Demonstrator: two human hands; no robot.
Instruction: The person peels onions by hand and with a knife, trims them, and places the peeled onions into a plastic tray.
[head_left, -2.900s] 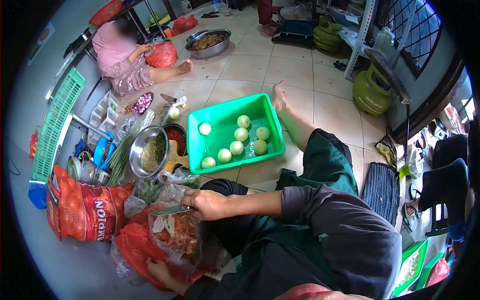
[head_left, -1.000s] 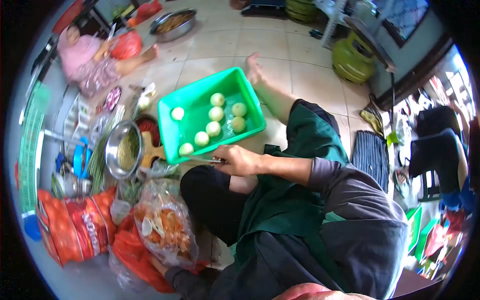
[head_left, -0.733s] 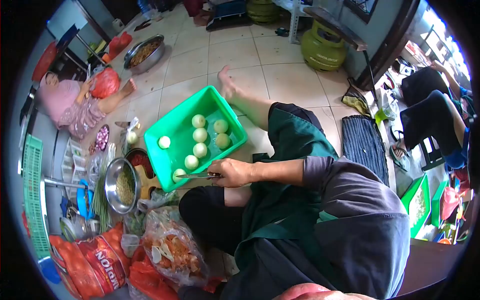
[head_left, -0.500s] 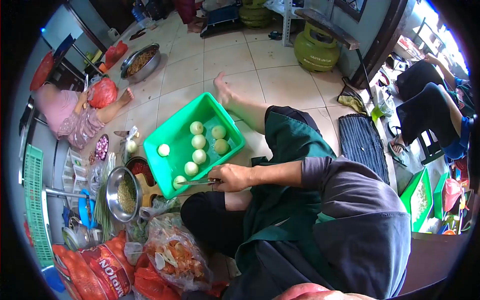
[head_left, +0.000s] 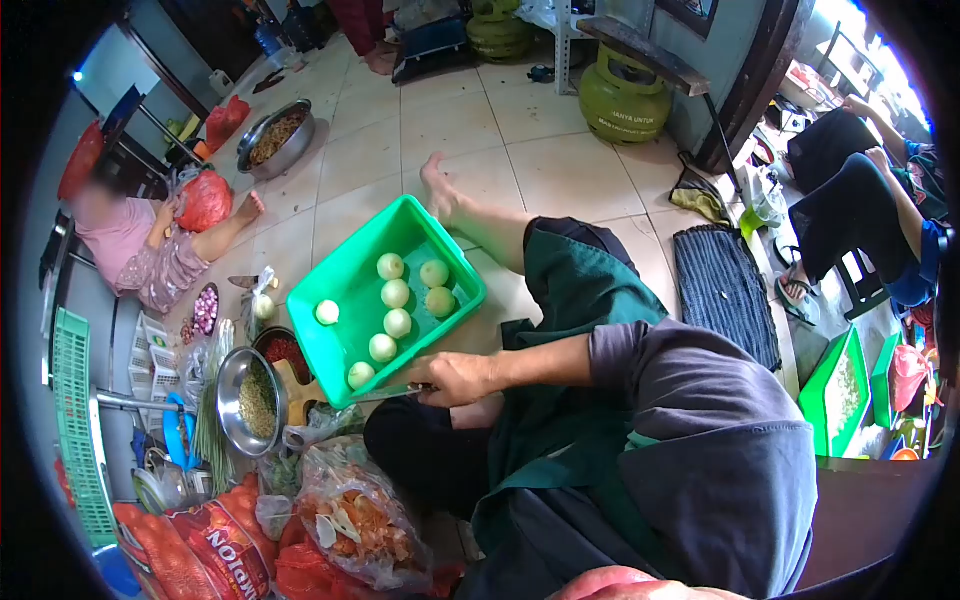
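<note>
My right hand point(head_left: 455, 378) is closed around the handle of a knife point(head_left: 388, 391). The blade points left along the near rim of a green plastic tub point(head_left: 310, 300), and its edge looks blurred. Inside the tub lie several peeled onions; the nearest onion point(head_left: 361, 375) sits in the corner close to the blade tip. Another onion point(head_left: 327, 312) lies apart by the left wall. My left hand is out of view.
Left of me stand a steel bowl point(head_left: 232, 400), a bag of peelings point(head_left: 355, 520) and a red net sack point(head_left: 205, 545). A person in pink point(head_left: 125, 235) sits at far left holding a red bag point(head_left: 205, 200). A gas cylinder point(head_left: 622, 105) and dark mat point(head_left: 725, 295) are beyond.
My right hand and the knife have dropped slightly toward me, and the blade has turned, now lying lower along the tub's rim. The onions keep their places in the tub.
</note>
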